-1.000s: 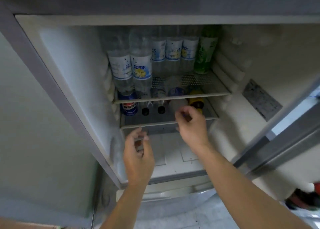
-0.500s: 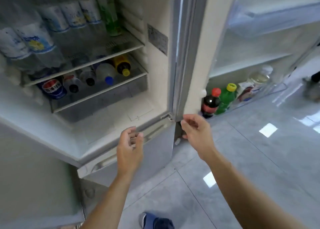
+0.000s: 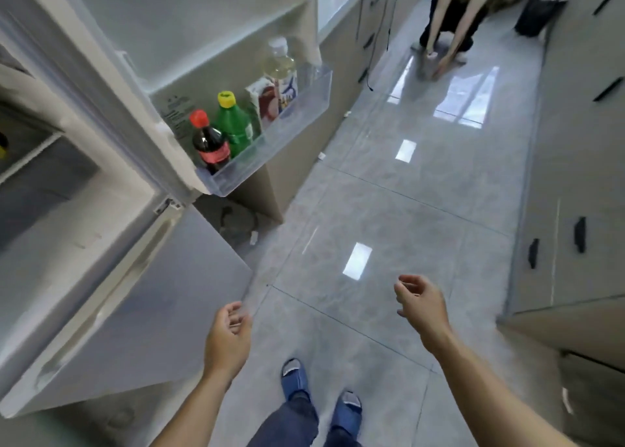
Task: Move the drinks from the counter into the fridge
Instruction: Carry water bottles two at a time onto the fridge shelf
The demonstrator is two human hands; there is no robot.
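The fridge stands open on the left, its door swung out with a clear door bin. In the bin stand a dark cola bottle with a red cap, a green bottle with a yellow cap, a carton and a pale bottle. My left hand hangs empty with loosely curled fingers near the lower fridge door's corner. My right hand is also empty and relaxed above the floor. The shelves with drinks inside the fridge are out of view.
A glossy grey tiled floor runs ahead between cabinets on the right and a counter on the left. Another person crouches at the far end beside a black bin. My blue slippers show below.
My view has swung right, away from the fridge shelves toward the kitchen floor. Both hands have drawn back from the fridge and hang empty over the floor.
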